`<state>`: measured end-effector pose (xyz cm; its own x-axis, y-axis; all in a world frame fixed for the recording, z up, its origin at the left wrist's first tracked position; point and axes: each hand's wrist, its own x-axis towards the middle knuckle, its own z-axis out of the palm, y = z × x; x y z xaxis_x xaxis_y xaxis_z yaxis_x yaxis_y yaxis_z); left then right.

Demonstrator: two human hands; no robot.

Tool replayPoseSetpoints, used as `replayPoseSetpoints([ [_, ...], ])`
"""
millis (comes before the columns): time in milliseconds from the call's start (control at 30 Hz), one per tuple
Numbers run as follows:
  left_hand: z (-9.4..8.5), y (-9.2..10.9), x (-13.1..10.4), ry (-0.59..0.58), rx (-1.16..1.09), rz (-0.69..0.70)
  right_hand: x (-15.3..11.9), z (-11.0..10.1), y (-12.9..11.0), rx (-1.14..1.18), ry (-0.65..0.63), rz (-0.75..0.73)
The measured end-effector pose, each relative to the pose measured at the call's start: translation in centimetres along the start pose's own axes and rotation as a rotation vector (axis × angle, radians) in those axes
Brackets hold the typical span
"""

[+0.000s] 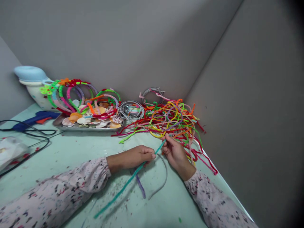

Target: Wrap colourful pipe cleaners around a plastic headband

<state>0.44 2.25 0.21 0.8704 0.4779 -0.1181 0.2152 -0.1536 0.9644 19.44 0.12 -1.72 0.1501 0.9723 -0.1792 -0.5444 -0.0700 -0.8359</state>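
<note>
A teal pipe cleaner [122,189] runs diagonally through both my hands, its long end slanting down toward the lower left. My left hand [134,157] pinches it partway along. My right hand [174,153] grips it near its upper end, close to the heap of pipe cleaners [171,117]. Below my hands, a grey wire headband [165,177] curves toward the table, partly wrapped in purple pipe cleaner [140,186]. My left hand hides part of where these meet, so I cannot tell whether the teal strand touches the wire.
A metal tray [90,129] at the back holds seashells and several fuzzy colourful headbands [68,95]. Coiled grey wires [131,110] stand beside it. To the left are a blue glue gun [35,119] with a black cord, a white bottle [38,93] and a white packet [10,152].
</note>
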Motion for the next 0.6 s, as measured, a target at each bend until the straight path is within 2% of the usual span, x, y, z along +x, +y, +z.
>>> replayPoseSetpoints([
  [100, 0.1, -0.1, 0.0, 0.011, -0.065, -0.011, -0.3, 0.0, 0.0, -0.095, -0.066, -0.006],
  [300, 0.1, -0.9, 0.6, 0.132, -0.205, -0.021, -1.4, 0.7, 0.8, -0.293, -0.182, 0.018],
  [400, 0.1, -1.0, 0.7, 0.172, -0.260, -0.063, -1.3, 0.6, 0.9, -0.332, -0.171, -0.050],
  [600, -0.1, -0.7, 0.8, 0.158, -0.240, -0.126, -0.7, -0.1, 0.8, -0.356, -0.097, -0.201],
])
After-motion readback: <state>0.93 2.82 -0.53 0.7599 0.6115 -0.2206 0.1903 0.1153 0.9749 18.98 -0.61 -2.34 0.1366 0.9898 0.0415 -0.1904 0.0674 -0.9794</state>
